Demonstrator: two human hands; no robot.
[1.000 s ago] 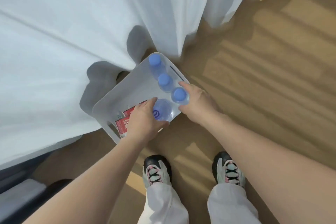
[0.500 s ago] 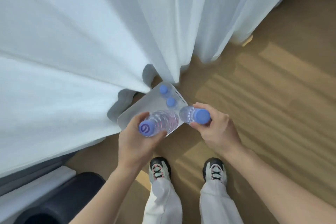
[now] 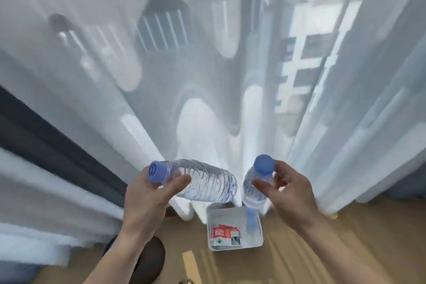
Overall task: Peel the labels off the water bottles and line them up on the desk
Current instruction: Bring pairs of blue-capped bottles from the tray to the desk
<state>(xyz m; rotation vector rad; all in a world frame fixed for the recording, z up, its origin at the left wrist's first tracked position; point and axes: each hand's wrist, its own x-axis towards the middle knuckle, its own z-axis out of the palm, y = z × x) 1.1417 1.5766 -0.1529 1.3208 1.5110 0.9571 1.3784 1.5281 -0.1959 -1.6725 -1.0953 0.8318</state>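
Observation:
My left hand [image 3: 147, 198] grips a clear, label-free water bottle [image 3: 202, 182] by its blue-capped neck; the bottle lies nearly level, its base pointing right. My right hand [image 3: 290, 193] holds a second clear bottle [image 3: 253, 188] just under its blue cap, hanging almost upright. Both are raised well above the floor. Below them a white tray [image 3: 258, 241] rests on the wooden floor, with a red and white peeled label [image 3: 222, 233] inside and one more blue-capped bottle [image 3: 251, 218], partly hidden behind the held one.
A sheer white curtain [image 3: 207, 64] fills the view ahead, with a window and buildings behind it. A dark curtain panel [image 3: 46, 136] hangs at the left. A dark round object [image 3: 152, 258] sits on the floor beneath my left forearm.
Both hands have lifted their bottles out of the tray and up high. The view has tilted up from the floor to the curtain, so the tray now sits far below.

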